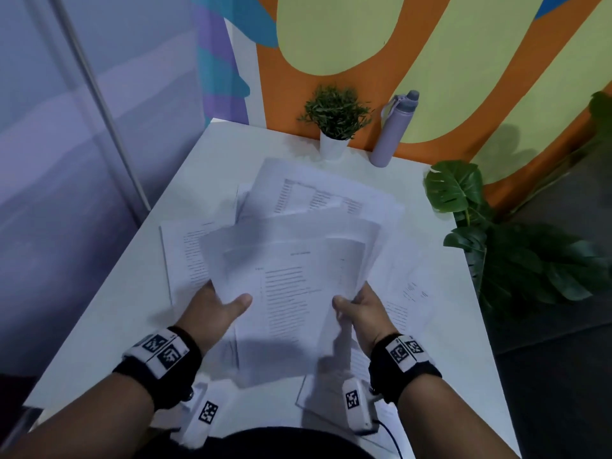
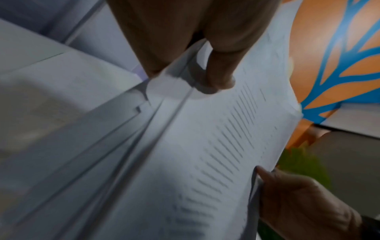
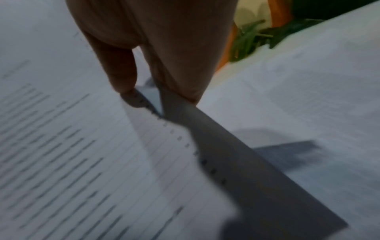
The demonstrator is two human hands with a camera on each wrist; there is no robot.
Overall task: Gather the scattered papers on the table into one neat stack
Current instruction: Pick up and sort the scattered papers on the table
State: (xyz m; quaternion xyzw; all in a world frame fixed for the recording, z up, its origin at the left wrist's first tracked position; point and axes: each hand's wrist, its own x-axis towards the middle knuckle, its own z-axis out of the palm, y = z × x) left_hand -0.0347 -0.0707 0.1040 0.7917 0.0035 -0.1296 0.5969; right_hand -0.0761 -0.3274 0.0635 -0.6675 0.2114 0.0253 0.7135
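Note:
I hold a loose bundle of printed papers (image 1: pixel 291 286) above the white table (image 1: pixel 109 319), its sheets fanned and uneven. My left hand (image 1: pixel 215 309) grips the bundle's left edge, thumb on top, fingers hidden beneath. My right hand (image 1: pixel 361 308) pinches the right edge the same way. In the left wrist view the thumb (image 2: pixel 220 73) presses the top sheet of the bundle (image 2: pixel 185 146). The right wrist view shows the thumb (image 3: pixel 123 76) and fingers clamping the sheet's edge (image 3: pixel 174 110). More sheets lie on the table: one at the left (image 1: pixel 182 256), a table-printed one behind (image 1: pixel 318 193), others at the right (image 1: pixel 410 293).
A small potted plant (image 1: pixel 334 120) and a lilac water bottle (image 1: pixel 394 127) stand at the table's far edge against the orange and green wall. A large leafy plant (image 1: pixel 516 246) sits on the floor to the right. A grey partition runs along the left.

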